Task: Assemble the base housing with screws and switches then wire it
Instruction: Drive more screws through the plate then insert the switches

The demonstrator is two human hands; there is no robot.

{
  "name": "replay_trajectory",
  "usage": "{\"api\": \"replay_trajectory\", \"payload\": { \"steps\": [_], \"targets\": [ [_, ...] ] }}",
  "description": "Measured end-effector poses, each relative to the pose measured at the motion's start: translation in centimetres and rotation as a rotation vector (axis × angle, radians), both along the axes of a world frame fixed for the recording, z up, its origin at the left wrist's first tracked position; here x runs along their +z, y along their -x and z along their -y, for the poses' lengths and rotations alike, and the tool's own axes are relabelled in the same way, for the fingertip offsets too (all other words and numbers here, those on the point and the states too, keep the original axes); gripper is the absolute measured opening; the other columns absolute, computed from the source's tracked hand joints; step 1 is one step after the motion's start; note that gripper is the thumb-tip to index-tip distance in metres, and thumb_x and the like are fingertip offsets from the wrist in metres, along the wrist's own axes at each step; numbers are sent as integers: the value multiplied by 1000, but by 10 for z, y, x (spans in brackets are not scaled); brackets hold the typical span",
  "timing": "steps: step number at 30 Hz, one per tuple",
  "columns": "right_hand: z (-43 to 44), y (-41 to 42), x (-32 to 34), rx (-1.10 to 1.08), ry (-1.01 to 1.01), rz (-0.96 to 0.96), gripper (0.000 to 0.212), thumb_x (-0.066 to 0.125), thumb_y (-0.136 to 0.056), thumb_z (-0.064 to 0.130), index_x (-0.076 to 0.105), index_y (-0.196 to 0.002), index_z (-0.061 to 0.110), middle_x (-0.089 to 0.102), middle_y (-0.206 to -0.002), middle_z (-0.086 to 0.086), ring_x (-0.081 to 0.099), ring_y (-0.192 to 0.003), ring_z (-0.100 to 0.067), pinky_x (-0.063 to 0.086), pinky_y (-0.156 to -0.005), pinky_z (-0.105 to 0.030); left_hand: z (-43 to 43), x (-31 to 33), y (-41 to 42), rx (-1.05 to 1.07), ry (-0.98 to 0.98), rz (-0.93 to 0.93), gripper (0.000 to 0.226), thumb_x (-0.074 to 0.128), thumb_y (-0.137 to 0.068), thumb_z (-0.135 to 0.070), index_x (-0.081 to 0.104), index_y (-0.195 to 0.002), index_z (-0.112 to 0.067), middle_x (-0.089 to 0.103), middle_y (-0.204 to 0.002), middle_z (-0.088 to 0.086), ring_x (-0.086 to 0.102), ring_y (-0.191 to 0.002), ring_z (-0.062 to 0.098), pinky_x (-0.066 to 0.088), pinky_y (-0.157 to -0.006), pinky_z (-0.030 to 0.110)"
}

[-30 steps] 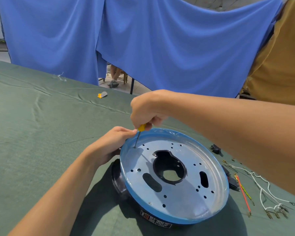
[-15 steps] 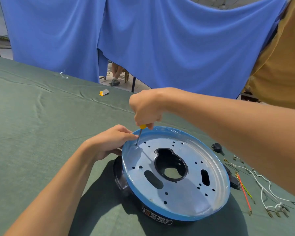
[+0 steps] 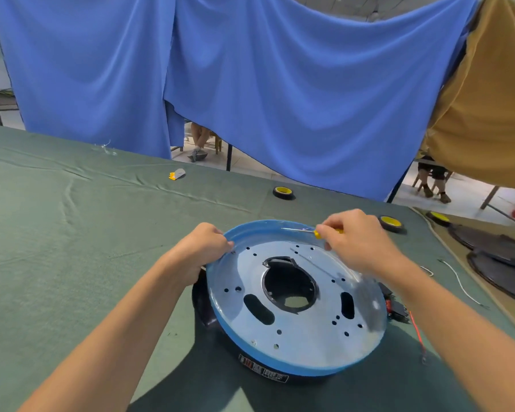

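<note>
The round base housing (image 3: 298, 331) lies on the green table, a silvery plate with a blue rim, several small holes and a large central opening, on a black body. My left hand (image 3: 204, 245) grips its rim at the far left, next to a screw (image 3: 233, 252) in the plate. My right hand (image 3: 354, 239) hovers over the far right rim and holds a yellow-handled screwdriver (image 3: 317, 233), its shaft lying sideways and pointing left. A black switch part with red (image 3: 394, 307) sits right of the housing, with an orange wire (image 3: 416, 334) and a white wire (image 3: 461, 283).
Two rolls of tape (image 3: 283, 192) (image 3: 390, 223) lie at the far table edge, and a small yellow and grey piece (image 3: 176, 174) further left. Dark round covers (image 3: 500, 260) lie on the right. Blue and tan cloths hang behind; seated people's legs show below them.
My right hand has lifted the screwdriver off the screw at the left rim and swung it right, shaft now sideways. The view has tilted up. My left hand stays on the rim.
</note>
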State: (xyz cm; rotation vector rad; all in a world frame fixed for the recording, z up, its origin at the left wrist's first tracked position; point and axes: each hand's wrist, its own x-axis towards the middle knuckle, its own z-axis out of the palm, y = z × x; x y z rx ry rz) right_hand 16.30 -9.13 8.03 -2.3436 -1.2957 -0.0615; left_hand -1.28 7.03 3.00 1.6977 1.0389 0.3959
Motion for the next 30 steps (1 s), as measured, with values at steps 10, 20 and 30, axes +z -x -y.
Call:
{"api": "replay_trajectory", "payload": {
  "steps": [10, 20, 30],
  "targets": [
    [35, -16, -50, -144, -642, -202, 21, 54, -96, 24, 64, -78, 26, 64, -66, 16, 60, -67, 9, 40, -58, -17, 3, 10, 4, -17, 354, 19, 30, 56, -97, -31, 67, -107, -5, 73, -91, 16, 68, -76, 32, 53, -82, 43],
    [43, -33, -66, -245, -842, -481, 25, 54, -97, 22, 63, -74, 29, 68, -70, 9, 48, -44, 0, 40, -56, -28, 2, 24, 7, 94, 373, 143, 41, 60, -93, -48, 69, -97, -8, 74, -87, 14, 69, -67, 29, 54, -67, 36],
    [54, -34, -67, -265, -818, -784, 17, 57, -95, 19, 68, -83, 17, 69, -76, 0, 45, -53, -15, 37, -56, -36, 16, 66, 12, 160, 3, 348, 45, 63, -91, -47, 66, -111, -6, 73, -104, 19, 71, -90, 37, 56, -87, 50]
  ]
}}
